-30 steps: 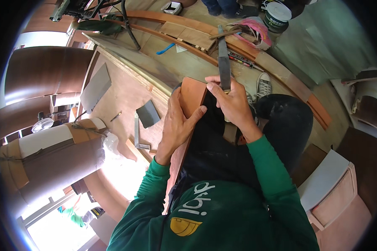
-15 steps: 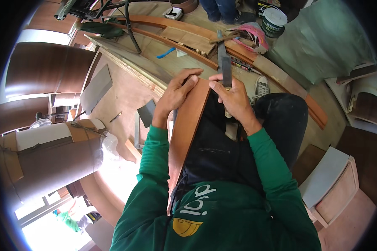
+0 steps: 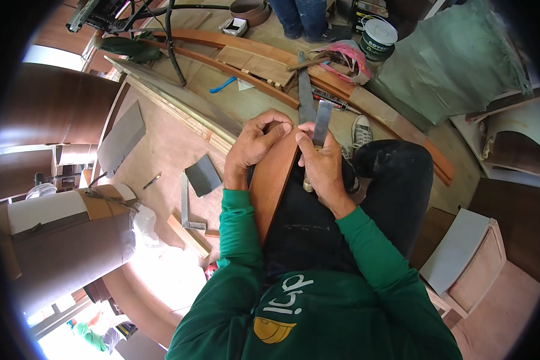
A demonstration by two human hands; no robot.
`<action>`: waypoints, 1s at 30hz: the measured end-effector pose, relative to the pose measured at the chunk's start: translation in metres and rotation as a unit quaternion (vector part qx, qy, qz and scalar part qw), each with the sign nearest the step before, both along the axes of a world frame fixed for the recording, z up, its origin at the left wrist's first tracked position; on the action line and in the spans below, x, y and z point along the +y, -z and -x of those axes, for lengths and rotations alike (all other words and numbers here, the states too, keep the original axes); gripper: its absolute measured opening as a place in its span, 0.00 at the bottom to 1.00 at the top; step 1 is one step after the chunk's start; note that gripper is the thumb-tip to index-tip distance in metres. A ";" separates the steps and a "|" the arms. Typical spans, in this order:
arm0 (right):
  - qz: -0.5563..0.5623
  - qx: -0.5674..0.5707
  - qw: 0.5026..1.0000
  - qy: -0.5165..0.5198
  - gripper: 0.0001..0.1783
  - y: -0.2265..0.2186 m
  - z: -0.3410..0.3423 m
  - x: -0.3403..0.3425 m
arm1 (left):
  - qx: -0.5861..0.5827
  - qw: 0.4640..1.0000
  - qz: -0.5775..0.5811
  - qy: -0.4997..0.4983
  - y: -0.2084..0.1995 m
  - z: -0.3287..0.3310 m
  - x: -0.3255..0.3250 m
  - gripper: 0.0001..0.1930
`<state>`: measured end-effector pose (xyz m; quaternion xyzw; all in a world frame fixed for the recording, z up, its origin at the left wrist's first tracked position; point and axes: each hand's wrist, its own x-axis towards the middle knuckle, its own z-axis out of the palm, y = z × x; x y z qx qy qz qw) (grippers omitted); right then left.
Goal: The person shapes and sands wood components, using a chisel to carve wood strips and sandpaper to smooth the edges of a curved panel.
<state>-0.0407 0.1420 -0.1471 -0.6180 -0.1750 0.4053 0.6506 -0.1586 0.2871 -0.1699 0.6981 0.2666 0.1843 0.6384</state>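
A reddish-brown wooden board [image 3: 271, 191] lies lengthwise over my lap, its far end between my hands. My left hand [image 3: 256, 144] is closed on that far end, thumb and forefinger together at the corner. In my right hand [image 3: 324, 165] is a chisel [image 3: 322, 123], gripped by its wooden handle, with the broad metal blade pointing up and away from me. The right thumb and forefinger reach toward the board's far right corner. A long flat grey blade, perhaps a saw [image 3: 306, 90], lies on the floor just beyond the board.
At my left, a plywood surface [image 3: 168, 144] holds a metal square [image 3: 186, 207], a dark sheet [image 3: 203, 175] and a pencil-like stick [image 3: 152, 180]. Curved wooden strips [image 3: 396, 123] cross the floor ahead. A paint bucket [image 3: 378, 39] and a person's legs [image 3: 300, 15] are beyond.
My hands and the board's far end sit lower in view. The chisel blade has tilted, now showing a brighter face. The surroundings have shifted left as my view turned.
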 end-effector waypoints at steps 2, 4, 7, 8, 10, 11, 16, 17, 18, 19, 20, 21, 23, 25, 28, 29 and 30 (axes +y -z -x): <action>0.008 -0.008 1.000 -0.003 0.14 -0.001 -0.001 0.001 | -0.017 1.000 0.009 0.002 0.001 0.000 0.000 0.08; 0.010 -0.016 1.000 -0.001 0.14 -0.001 0.000 0.001 | -0.025 1.000 0.014 0.005 0.002 0.001 0.001 0.09; 0.004 -0.023 1.000 0.001 0.14 0.001 0.000 0.002 | -0.022 0.999 -0.027 0.007 0.002 0.003 0.004 0.10; 0.003 -0.021 1.000 -0.003 0.15 0.003 -0.002 0.001 | 0.003 1.000 -0.027 -0.001 -0.001 0.006 0.004 0.10; 0.002 -0.021 1.000 -0.010 0.16 0.002 -0.003 -0.001 | 0.057 0.998 -0.028 -0.020 -0.007 0.016 0.004 0.11; 0.002 -0.023 1.000 -0.013 0.16 0.000 -0.003 -0.002 | 0.037 0.999 -0.015 -0.030 -0.004 0.019 0.004 0.12; 0.009 -0.031 0.996 -0.084 0.18 0.002 -0.013 -0.001 | -0.008 0.997 0.032 -0.065 -0.001 0.021 0.002 0.12; 0.013 -0.037 0.995 -0.097 0.18 0.002 -0.015 0.000 | 0.000 0.998 0.030 -0.057 0.000 0.021 0.003 0.11; 0.017 -0.042 0.993 -0.109 0.17 0.002 -0.016 0.001 | 0.008 0.998 0.027 -0.048 0.000 0.020 0.005 0.10; 0.020 -0.043 0.993 -0.108 0.17 0.001 -0.016 0.002 | 0.017 0.999 0.026 -0.041 0.000 0.020 0.006 0.09; 0.023 -0.045 0.993 -0.107 0.17 -0.001 -0.016 0.003 | 0.015 0.999 0.020 -0.041 0.000 0.020 0.006 0.09; 0.027 -0.046 0.993 -0.106 0.16 -0.003 -0.016 0.004 | 0.013 0.999 0.014 -0.041 0.001 0.019 0.006 0.09; 0.031 -0.059 0.992 -0.108 0.16 0.001 -0.019 0.004 | 0.007 0.999 0.010 -0.040 0.001 0.016 0.007 0.08; 0.044 -0.067 0.991 -0.112 0.16 0.000 -0.020 0.006 | -0.002 0.999 0.014 -0.043 0.002 0.016 0.007 0.08; 0.069 -0.075 0.988 -0.117 0.16 -0.007 -0.018 0.006 | 0.000 0.999 0.013 -0.052 0.006 0.018 0.007 0.07; 0.065 -0.081 0.988 -0.116 0.16 -0.008 -0.018 0.007 | 0.006 0.998 -0.007 -0.058 0.004 0.015 0.008 0.07; 0.061 -0.088 0.988 -0.116 0.17 -0.008 -0.017 0.006 | 0.012 0.997 -0.026 -0.065 0.004 0.011 0.004 0.08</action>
